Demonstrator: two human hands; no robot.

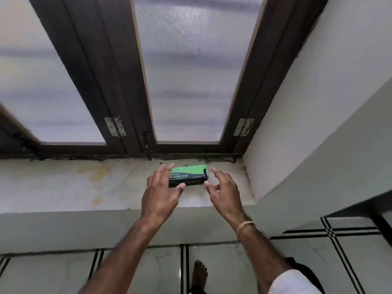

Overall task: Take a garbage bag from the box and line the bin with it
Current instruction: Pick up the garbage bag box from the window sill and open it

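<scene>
A green and black garbage bag box (pixel 191 175) lies flat on the stained window sill (pixel 63 185), near its right end. My left hand (pixel 162 192) hovers over the box's left end with fingers spread, the thumb close to its front edge. To the right of the box, my right hand (pixel 222 188) is open with curled fingers, its fingertips close to the box's right end. Neither hand grips the box. No bin is in view.
Dark-framed frosted windows (pixel 186 71) rise behind the sill. A white wall (pixel 318 102) closes the corner on the right. Below lies a tiled floor (pixel 148 270) with black lines, and my bare foot (pixel 199 274) stands on it.
</scene>
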